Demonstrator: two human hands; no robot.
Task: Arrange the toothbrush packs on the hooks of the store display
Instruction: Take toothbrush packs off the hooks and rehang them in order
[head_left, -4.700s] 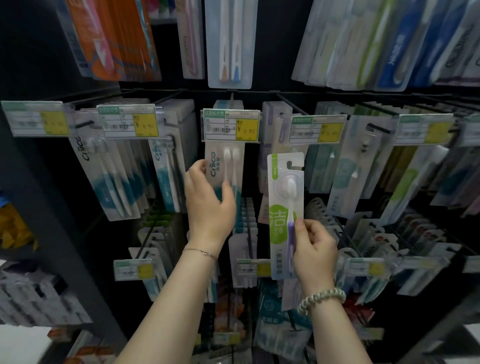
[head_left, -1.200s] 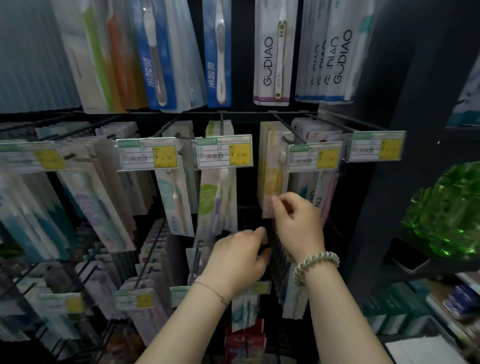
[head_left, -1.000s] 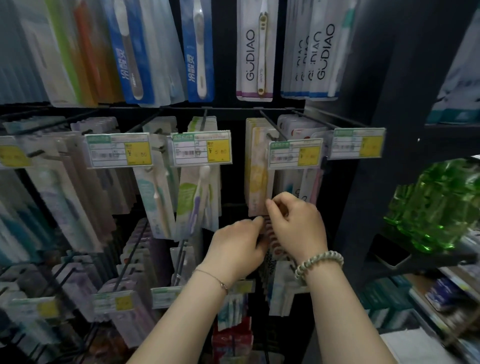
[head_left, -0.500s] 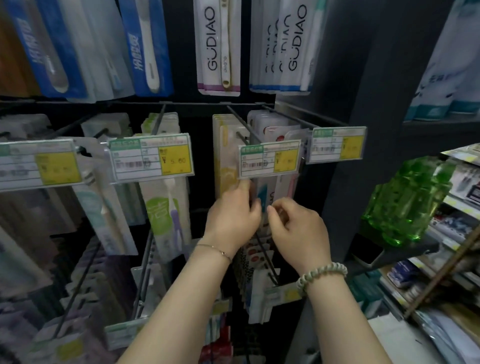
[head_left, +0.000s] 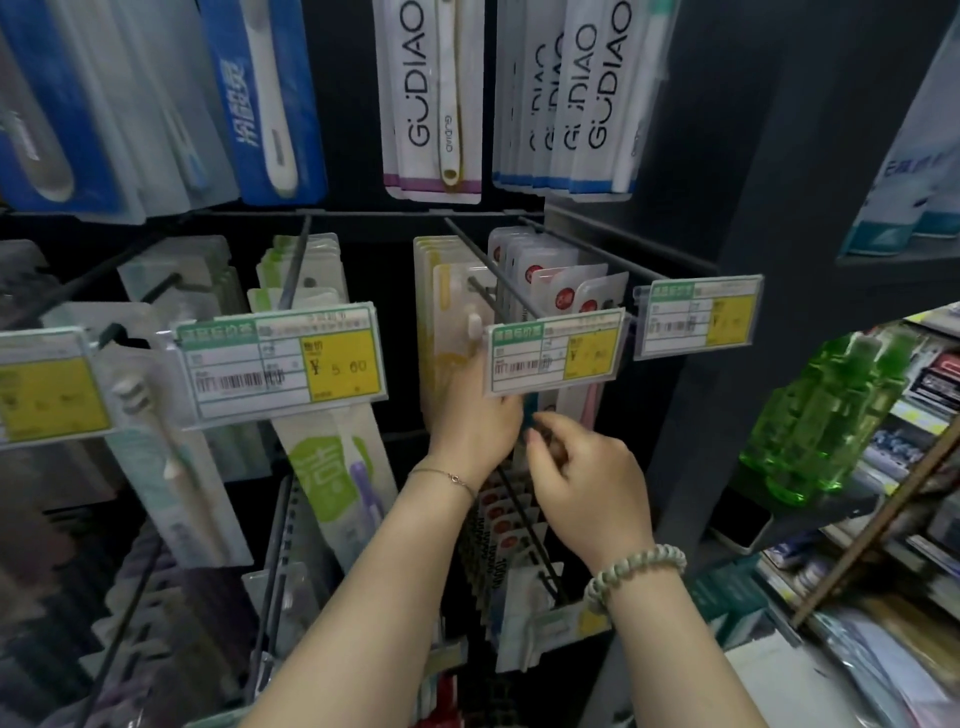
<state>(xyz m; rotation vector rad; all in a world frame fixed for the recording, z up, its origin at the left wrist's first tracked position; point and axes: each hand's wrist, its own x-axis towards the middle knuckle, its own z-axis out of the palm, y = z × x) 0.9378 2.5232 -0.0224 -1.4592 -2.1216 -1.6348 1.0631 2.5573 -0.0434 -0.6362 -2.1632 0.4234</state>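
Squaring up toothbrush packs at the display's right end.

The left hand (head_left: 475, 415) lay against the yellow packs (head_left: 447, 291) hanging on their hook (head_left: 485, 296), fingertips hidden behind the price tag (head_left: 556, 351). The right hand (head_left: 587, 478) curled its fingers together beside the red-dot packs (head_left: 561, 291); whether either hand gripped anything was unclear. The next move probably needed straight pushes along the hook, as the dark side panel (head_left: 727, 260) crowded the right.

Open dark gap at frame centre between green-print packs (head_left: 322, 467) and yellow packs (head_left: 444, 322). Passage under centre price tag (head_left: 556, 351) occupied by left hand (head_left: 472, 415) and right hand (head_left: 587, 483). Closed off rightward by dark upright panel (head_left: 727, 312).
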